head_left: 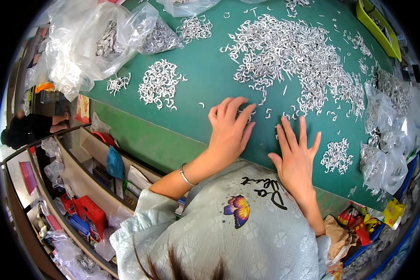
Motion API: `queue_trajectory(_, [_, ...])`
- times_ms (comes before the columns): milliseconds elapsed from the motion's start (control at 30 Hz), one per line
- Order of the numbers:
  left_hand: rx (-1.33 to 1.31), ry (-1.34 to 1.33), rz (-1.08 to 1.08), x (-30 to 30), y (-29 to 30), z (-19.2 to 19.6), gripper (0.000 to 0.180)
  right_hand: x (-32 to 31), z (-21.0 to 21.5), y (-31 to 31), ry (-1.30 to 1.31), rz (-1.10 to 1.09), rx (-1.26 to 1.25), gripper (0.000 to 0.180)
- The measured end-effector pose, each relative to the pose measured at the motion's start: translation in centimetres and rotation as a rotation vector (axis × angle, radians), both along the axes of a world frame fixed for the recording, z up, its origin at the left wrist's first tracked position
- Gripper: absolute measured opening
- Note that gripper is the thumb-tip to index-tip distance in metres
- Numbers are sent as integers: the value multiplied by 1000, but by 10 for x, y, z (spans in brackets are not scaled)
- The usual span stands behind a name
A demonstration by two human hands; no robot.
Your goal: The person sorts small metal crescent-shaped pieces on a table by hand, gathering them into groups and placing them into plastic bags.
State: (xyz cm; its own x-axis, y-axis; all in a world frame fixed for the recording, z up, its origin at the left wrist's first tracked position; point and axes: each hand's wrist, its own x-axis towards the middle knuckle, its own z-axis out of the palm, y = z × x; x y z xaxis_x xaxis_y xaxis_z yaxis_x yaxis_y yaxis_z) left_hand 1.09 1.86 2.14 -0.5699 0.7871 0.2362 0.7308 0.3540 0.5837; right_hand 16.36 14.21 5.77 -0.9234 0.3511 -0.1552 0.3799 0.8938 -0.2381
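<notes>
My left hand (230, 127) is curled over the green tabletop (196, 84), with small C-shaped silvery metal pieces (248, 113) showing between its thumb and fingers. To the right, my right hand (295, 155) lies with its fingers spread and stretched out, fingertips touching the near edge of the loose pieces. Beyond both hands spreads a large heap of the same C-shaped pieces (294, 56). A smaller pile (158, 85) lies to the left of my left hand, and another small pile (337, 156) sits to the right of my right hand.
Clear plastic bags (156, 37) of pieces stand at the far left, and more bags (387, 158) line the right edge. A yellow-green tray (378, 28) is at the far right corner. Shelves (98, 182) with a red container (89, 217) stand left. Another person (32, 129) is beyond them.
</notes>
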Motion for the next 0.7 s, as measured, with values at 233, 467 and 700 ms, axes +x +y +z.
queue_trajectory(233, [-32, 40, -111, 8, 7, -3, 40, 35, -6, -3, 2, 32, -63, 70])
queue_trajectory(467, [81, -150, -139, 18, 2, 0, 35, 64, -14, 0, -3, -21, -118, 76])
queue_trajectory(700, [-19, 120, -420, 25, 32, -2, 41, 39, -14, 2, 63, -81, -79, 71])
